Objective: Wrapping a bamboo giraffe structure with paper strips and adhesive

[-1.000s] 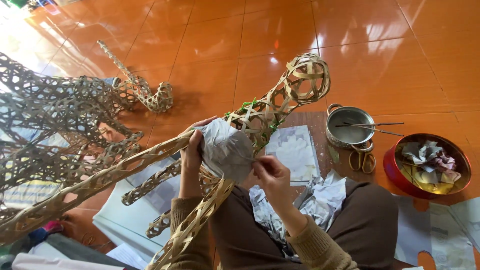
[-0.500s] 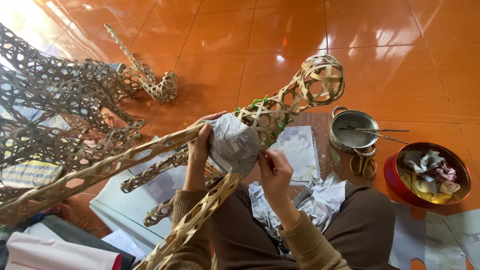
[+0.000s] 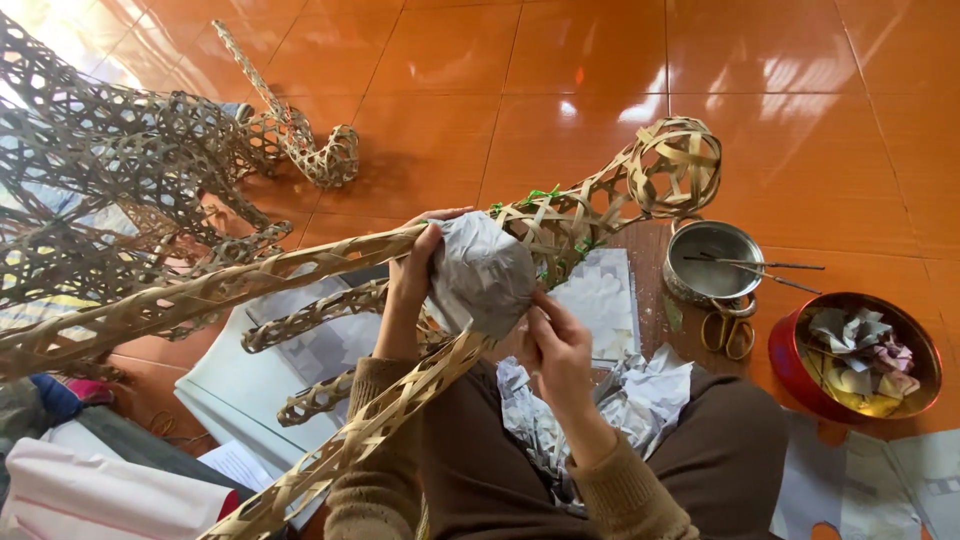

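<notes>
A woven bamboo frame (image 3: pixel 590 205) with long strip legs lies across my lap, ending in a round openwork ball at the upper right. A patch of grey paper (image 3: pixel 480 275) covers its middle. My left hand (image 3: pixel 412 275) presses the paper's left edge against the frame. At the paper's lower right edge, my right hand (image 3: pixel 555 345) pinches it with the fingertips. Crumpled paper pieces (image 3: pixel 630 395) rest on my lap beneath.
A second, darker woven frame (image 3: pixel 120 180) stands at the left on the orange tiled floor. To the right sit a metal pot (image 3: pixel 712 265) with sticks across it, scissors (image 3: pixel 728 330), and a red bowl (image 3: pixel 790 370) holding paper scraps. Printed sheets lie around my legs.
The view has shifted slightly, so the frames sit lower and more to the right. My hands stay on the paper patch, with my right fingers working along its lower edge.
</notes>
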